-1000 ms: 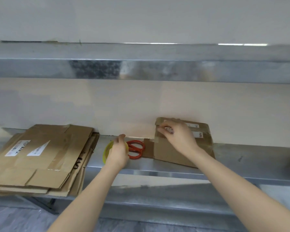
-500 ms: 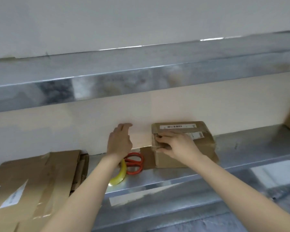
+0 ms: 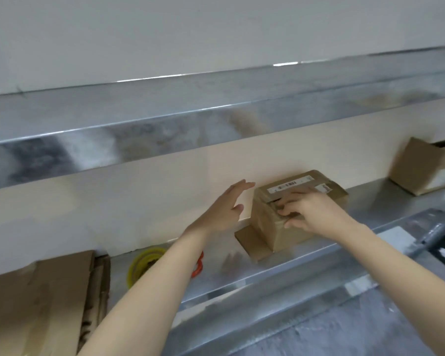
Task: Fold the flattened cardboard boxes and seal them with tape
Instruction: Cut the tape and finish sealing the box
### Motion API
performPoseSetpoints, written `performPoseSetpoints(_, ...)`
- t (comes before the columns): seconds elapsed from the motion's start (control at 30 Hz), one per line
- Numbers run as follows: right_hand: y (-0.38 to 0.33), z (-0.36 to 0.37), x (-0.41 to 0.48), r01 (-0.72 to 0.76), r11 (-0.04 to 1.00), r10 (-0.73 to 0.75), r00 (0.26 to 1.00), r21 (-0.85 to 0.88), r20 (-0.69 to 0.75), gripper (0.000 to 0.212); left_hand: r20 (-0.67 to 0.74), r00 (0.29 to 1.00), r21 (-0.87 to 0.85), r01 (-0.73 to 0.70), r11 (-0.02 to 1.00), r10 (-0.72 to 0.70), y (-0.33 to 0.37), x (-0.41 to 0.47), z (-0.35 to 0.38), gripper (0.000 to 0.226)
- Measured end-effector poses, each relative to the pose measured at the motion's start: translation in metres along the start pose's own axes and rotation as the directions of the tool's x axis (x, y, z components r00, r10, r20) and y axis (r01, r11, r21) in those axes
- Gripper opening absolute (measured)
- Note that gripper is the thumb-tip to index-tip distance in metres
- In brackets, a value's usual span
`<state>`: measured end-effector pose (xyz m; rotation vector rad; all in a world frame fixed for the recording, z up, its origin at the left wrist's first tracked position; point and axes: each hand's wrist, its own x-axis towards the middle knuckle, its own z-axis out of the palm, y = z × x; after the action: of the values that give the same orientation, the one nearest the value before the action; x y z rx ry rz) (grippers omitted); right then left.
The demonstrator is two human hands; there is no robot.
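Item 1. Lower metal shelf (image 3: 306, 255), carrying all the goods. The view has swung since half a second ago, so the shelf now runs uphill to the right. The upper shelf (image 3: 165, 129) above it is blurred.

Item 2. Stack of flattened cardboard boxes (image 3: 44, 299), at the shelf's left end. It is cut off by the bottom and left edges, with less of it showing than before.

Item 3. Second box (image 3: 416, 170), at the far right of the shelf. It is newly in view, blurred, and cropped by the right edge.

Item 4. Small box (image 3: 267, 222), mid-shelf against the back wall, with labels on top. One loose flap (image 3: 252, 241) lies flat at its left base. Its place is unchanged.

Item 5. Right hand (image 3: 311, 211), still at the small box's near top edge. The fingers are curled over the top and the thumb is on the front face, gripping the box. The contact line is smeared by motion.

Item 6. Left hand (image 3: 224, 209), now lifted further and nearer the small box's left side. Its fingers are straight and spread and hold nothing. Whether it touches the box cannot be told.

Item 7. Yellow tape roll (image 3: 144, 263), on the shelf between the stack and the small box. More of it is exposed than before, and its right part is behind the left forearm.

Item 8. Orange scissors (image 3: 197, 268), just right of the roll. Formerly both handle loops showed. Now only a sliver shows past the forearm.
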<state>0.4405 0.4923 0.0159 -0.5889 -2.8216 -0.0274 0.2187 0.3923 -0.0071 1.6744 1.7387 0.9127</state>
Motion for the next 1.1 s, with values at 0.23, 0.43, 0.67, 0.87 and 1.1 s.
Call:
performPoseSetpoints(0.23, 0.005, 0.019, -0.018, 0.045, 0.999, -0.045, 0.992, -0.002, -0.118, 0.026, -0.082, 0.983, 0.203, -0.147, 0.968, 0.167, 0.011, 0.030, 0.025, 0.041)
performPoseSetpoints(0.43, 0.016, 0.012, -0.032, 0.003, 0.999, -0.009, 0.987, -0.038, -0.160, 0.025, -0.100, 0.969, 0.181, -0.205, 0.962, 0.226, 0.012, 0.038, 0.030, 0.030)
performPoseSetpoints(0.67, 0.019, 0.010, -0.045, -0.030, 0.999, 0.024, 0.988, -0.034, -0.153, 0.022, -0.209, 0.955, 0.237, -0.158, 0.958, 0.209, 0.019, 0.053, 0.035, 0.031)
performPoseSetpoints(0.87, 0.003, 0.017, -0.041, -0.173, 0.984, 0.174, 0.932, 0.031, -0.318, 0.044, -0.139, 0.963, 0.293, -0.184, 0.938, 0.232, 0.015, 0.065, 0.036, 0.022)
performPoseSetpoints(1.1, -0.014, 0.031, -0.037, -0.303, 0.931, 0.361, 0.849, 0.202, -0.387, 0.020, 0.032, 0.891, 0.422, -0.422, 0.802, 0.453, 0.005, 0.072, 0.023, 0.016)
